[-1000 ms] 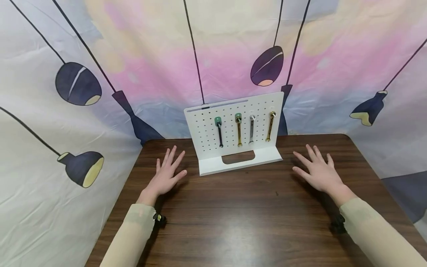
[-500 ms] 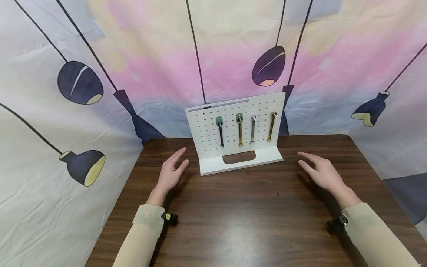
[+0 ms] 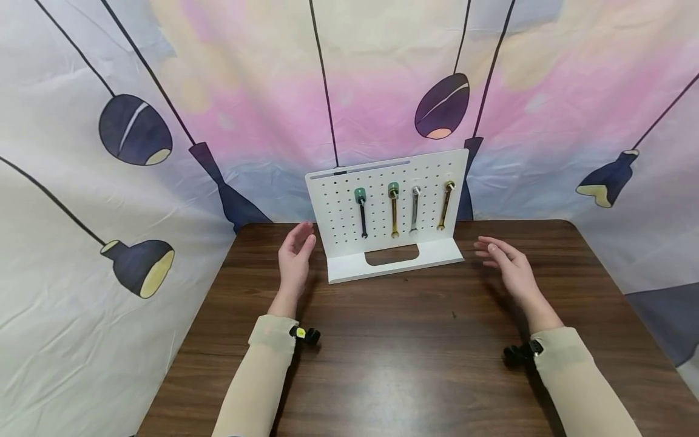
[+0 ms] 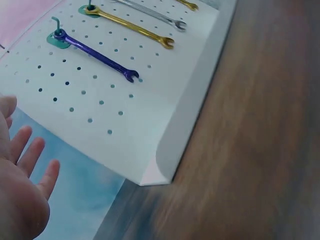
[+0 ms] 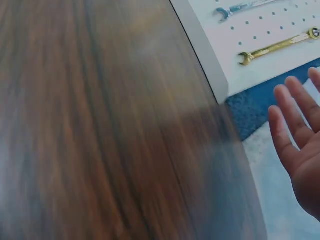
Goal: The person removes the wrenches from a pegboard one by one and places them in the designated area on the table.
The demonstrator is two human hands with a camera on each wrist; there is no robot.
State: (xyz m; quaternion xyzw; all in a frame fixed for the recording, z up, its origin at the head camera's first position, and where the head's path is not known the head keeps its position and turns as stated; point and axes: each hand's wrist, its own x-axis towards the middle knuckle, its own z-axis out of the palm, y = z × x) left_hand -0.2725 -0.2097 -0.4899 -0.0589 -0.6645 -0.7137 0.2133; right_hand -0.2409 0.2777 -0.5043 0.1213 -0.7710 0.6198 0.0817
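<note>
A white pegboard stand (image 3: 349,264) rises from the back of the table, with wrenches hanging on its hooks. Leftmost is a dark purple wrench (image 3: 363,221) on a green hook. Right of it hang a gold wrench (image 3: 395,217), a silver wrench (image 3: 414,212) and another gold wrench (image 3: 445,209). My left hand (image 3: 295,258) is off the board's left edge, fingers loosely bent and holding nothing. On the other side, my right hand (image 3: 510,267) hovers beyond the board's right edge, relaxed and holding nothing. In the right wrist view its fingers (image 5: 288,114) are spread near the right-hand gold wrench.
The brown wooden table (image 3: 398,364) spreads in front of the stand. Behind it hangs a cloth backdrop (image 3: 262,73) printed with dark lamps. Each wrist wears a small black camera, one on the left (image 3: 311,336) and one on the right (image 3: 516,355).
Both hands have moved inward toward the pegboard, the left one also forward. Their fingers went from spread flat to relaxed and slightly bent. The wrenches hang as before.
</note>
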